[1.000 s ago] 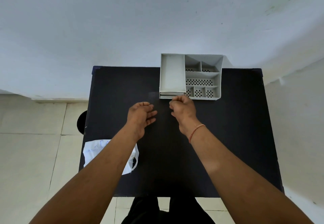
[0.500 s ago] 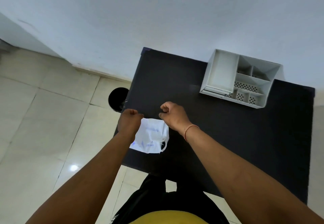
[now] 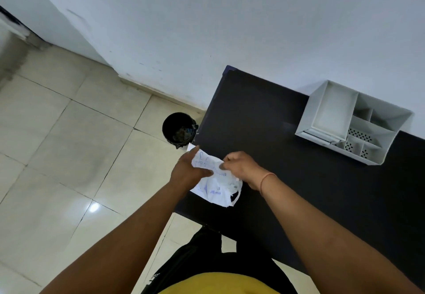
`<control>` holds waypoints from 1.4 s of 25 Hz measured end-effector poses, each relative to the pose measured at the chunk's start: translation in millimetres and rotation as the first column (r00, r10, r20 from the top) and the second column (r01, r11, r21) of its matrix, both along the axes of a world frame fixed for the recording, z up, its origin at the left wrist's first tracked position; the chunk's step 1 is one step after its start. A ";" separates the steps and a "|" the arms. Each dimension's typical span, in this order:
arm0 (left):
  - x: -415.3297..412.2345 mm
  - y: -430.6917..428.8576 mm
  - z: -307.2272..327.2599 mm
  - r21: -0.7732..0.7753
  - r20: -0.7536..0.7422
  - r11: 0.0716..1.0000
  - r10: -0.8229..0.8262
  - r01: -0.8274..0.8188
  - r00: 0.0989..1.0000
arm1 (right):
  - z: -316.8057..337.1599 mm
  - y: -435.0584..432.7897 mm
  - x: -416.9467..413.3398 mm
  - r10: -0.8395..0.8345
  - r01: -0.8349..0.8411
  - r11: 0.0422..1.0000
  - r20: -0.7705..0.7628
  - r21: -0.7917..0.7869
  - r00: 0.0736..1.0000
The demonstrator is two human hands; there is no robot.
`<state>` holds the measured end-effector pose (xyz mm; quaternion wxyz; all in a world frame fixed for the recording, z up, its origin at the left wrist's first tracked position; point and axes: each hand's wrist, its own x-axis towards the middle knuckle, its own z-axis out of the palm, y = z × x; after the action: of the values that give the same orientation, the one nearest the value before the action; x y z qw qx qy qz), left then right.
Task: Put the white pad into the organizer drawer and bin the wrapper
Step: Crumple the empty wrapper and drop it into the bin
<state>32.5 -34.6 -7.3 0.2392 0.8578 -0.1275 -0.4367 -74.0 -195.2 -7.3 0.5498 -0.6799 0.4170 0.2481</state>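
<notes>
A crumpled white wrapper (image 3: 215, 184) with blue print lies at the left front edge of the black table (image 3: 264, 119). My left hand (image 3: 187, 170) pinches its upper left part and my right hand (image 3: 241, 167) grips its upper right part, lifting that end off the table. The white organizer (image 3: 354, 121) stands at the back right of the table, its drawer front (image 3: 318, 134) facing me. A white pad is not visible. A round black bin (image 3: 179, 129) stands on the floor just left of the table.
Beige tiled floor (image 3: 69, 155) spreads to the left. A white wall (image 3: 230, 29) runs behind the table and bin. My legs in dark trousers and a yellow shirt show at the bottom.
My head turned left, bringing the bin and floor into view. Both hands moved from the organizer's drawer to the wrapper at the table's left edge and took hold of it.
</notes>
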 end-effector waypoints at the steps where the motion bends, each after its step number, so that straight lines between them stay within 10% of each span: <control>1: 4.2 -6.4 11.8 -0.070 -0.059 0.997 -0.024 0.020 0.998 | 12.9 -1.9 3.2 -0.198 0.188 0.955 0.020 0.229 0.980; 5: 17.3 -30.5 65.1 -0.355 -0.366 0.925 -0.005 -0.135 0.931 | 64.6 -15.5 7.5 -0.612 0.380 0.513 0.018 0.770 0.790; 9: 16.7 -38.0 96.9 -0.447 -0.437 0.834 0.113 -0.324 0.893 | 102.6 -20.6 8.4 -0.705 0.316 0.422 0.088 0.850 0.704; 15: 0.5 -12.6 119.5 -0.387 -0.530 0.632 0.443 -0.672 0.723 | 128.1 -13.3 -19.7 -0.720 0.506 0.677 0.337 0.534 0.607; 20: -3.6 10.8 143.0 -0.477 -0.692 0.497 0.295 -0.725 0.658 | 153.4 22.6 -24.8 -0.501 0.222 0.813 0.452 0.538 0.738; 26: 31.2 41.1 156.4 -0.518 -0.427 0.681 0.319 -0.518 0.846 | 174.2 70.0 38.8 -0.552 0.360 0.829 0.526 0.428 0.647; 35: 185.5 114.1 152.5 -0.566 -0.336 0.704 0.278 -0.429 0.900 | 148.0 158.2 178.2 -0.498 0.565 0.818 0.624 0.107 0.602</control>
<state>217.9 79.5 145.2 0.6031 0.6813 -0.0697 -0.4089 104.2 -37.0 140.8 0.6693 -0.5938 0.4047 -0.1889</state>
